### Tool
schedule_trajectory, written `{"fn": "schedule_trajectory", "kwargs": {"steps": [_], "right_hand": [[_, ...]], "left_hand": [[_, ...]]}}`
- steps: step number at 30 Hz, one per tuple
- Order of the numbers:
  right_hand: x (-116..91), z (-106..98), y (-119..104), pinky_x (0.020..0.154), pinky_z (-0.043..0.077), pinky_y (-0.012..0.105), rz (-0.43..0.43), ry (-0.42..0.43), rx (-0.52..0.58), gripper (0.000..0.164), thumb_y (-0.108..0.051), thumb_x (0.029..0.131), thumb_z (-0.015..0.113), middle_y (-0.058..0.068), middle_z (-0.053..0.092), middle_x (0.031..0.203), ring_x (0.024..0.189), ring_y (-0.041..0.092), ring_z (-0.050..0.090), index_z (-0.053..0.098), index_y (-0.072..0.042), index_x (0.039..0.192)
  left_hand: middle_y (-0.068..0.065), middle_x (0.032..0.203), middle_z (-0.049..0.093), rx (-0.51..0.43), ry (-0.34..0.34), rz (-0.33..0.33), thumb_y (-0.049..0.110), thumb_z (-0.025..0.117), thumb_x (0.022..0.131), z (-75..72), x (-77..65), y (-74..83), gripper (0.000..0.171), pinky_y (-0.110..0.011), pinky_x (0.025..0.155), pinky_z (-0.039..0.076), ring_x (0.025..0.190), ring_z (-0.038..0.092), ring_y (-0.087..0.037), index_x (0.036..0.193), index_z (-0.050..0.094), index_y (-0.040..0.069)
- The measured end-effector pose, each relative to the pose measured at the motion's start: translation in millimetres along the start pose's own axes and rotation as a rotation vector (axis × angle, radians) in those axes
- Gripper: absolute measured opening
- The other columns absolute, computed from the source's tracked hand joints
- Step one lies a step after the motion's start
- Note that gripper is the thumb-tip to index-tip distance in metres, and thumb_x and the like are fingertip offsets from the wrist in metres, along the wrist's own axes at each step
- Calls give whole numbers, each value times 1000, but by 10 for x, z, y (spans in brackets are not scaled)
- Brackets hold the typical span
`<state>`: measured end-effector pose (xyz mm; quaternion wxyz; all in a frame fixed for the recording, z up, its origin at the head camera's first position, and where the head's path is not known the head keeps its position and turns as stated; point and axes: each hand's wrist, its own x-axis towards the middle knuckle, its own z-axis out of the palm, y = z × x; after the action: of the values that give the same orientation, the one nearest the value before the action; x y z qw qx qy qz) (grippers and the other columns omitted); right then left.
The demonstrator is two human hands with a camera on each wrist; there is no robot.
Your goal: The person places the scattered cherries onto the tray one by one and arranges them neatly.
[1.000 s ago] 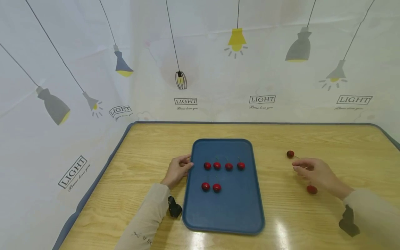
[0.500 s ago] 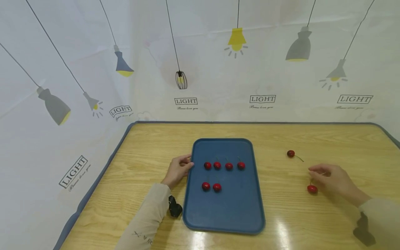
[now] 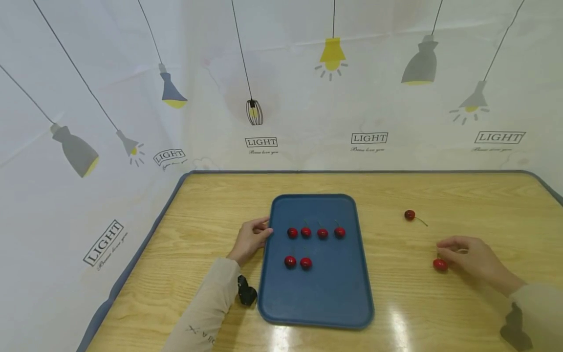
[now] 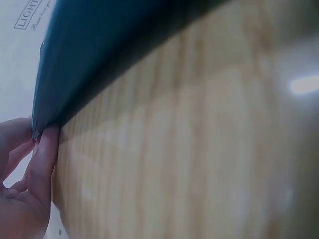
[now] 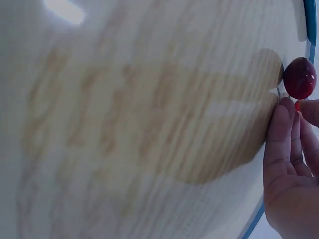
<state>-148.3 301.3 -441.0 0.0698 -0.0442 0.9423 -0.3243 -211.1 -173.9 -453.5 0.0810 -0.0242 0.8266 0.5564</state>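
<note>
My left hand [image 3: 249, 240] pinches the left rim of a blue rectangular tray [image 3: 316, 298]; in the left wrist view the tray's edge [image 4: 75, 64] sits between thumb and fingers. Several red cherries with thin stems lie on the tray: a row with one cherry [image 3: 322, 233] near its middle, and two more, including this cherry [image 3: 290, 262], below at left. To the tray's right, the thumb and fingertips of my right hand [image 3: 470, 256] close on the short stem of a cherry [image 3: 440, 265]. Its fruit [image 5: 300, 78] appears just beyond the fingertips in the right wrist view.
Another cherry [image 3: 409, 215] lies on the wooden table [image 3: 404, 303], farther back, its stem pointing right. A blue edging [image 3: 396, 172] runs along the table's back. Behind stands a pale wall covering [image 3: 299, 107] printed with lamps.
My right hand has moved right and nearer to me, from beside the far cherry's stem to the near cherry's stem. The left hand and the tray have stayed in place.
</note>
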Motion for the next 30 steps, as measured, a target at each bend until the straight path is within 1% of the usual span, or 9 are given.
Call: {"fn": "schedule_trajectory", "kwargs": {"steps": [4,6,8,11,13,16,18,21,30], "right_hand": [[-8,7,6,75,42,50,-15,-17,11,33,-24,86,59,25,58,102,92,40,52,60,5,101],[-5,10,14,75,44,46,-23,-23,8,32,-24,86,59,24,59,100,92,39,53,60,5,101],[-1,13,18,71,46,36,-24,-34,9,33,-24,86,59,23,60,99,89,34,55,60,5,101],[8,13,20,66,45,28,-14,-54,18,36,-27,86,59,21,60,99,87,29,56,60,5,102],[12,13,13,69,46,33,-6,-72,36,38,-28,86,58,21,60,98,87,29,56,59,6,103],[15,12,-1,73,45,40,6,-91,50,39,-28,86,58,15,62,94,85,24,56,58,6,105],[20,8,0,73,45,43,0,-99,53,39,-27,86,58,13,62,91,83,21,56,57,7,105],[21,8,5,71,44,40,1,-95,42,39,-27,86,59,10,62,89,80,17,55,58,7,104],[5,22,2,69,43,34,14,-102,52,40,-31,86,58,8,61,90,80,15,53,59,5,103]], "left_hand": [[-10,96,54,-7,-2,1,9,60,84,2,-5,5,41,-29,60,51,78,54,-16,125,52,9],[-10,96,54,-8,-3,-3,8,60,84,4,-8,6,41,-29,60,51,78,54,-16,125,52,9],[-10,95,54,-9,-2,-7,8,60,85,5,-8,6,41,-29,60,51,78,54,-16,125,52,9],[-10,96,54,-9,-2,-8,8,60,85,6,-7,5,41,-29,60,51,78,54,-16,125,52,8],[-10,96,54,-13,-3,-8,8,60,85,6,-3,6,41,-29,60,51,78,54,-16,125,52,9],[-11,97,54,-20,-5,-9,8,60,85,4,5,3,41,-28,60,51,78,53,-16,125,52,9],[-11,96,53,-26,-6,-11,8,60,85,3,6,5,41,-29,60,51,78,53,-16,125,52,9],[-11,96,53,-26,-8,-4,8,60,85,2,5,9,41,-29,60,51,78,53,-17,125,52,8],[-12,98,53,-28,-14,-2,9,59,85,1,3,-3,41,-29,61,51,79,53,-17,125,51,8]]}}
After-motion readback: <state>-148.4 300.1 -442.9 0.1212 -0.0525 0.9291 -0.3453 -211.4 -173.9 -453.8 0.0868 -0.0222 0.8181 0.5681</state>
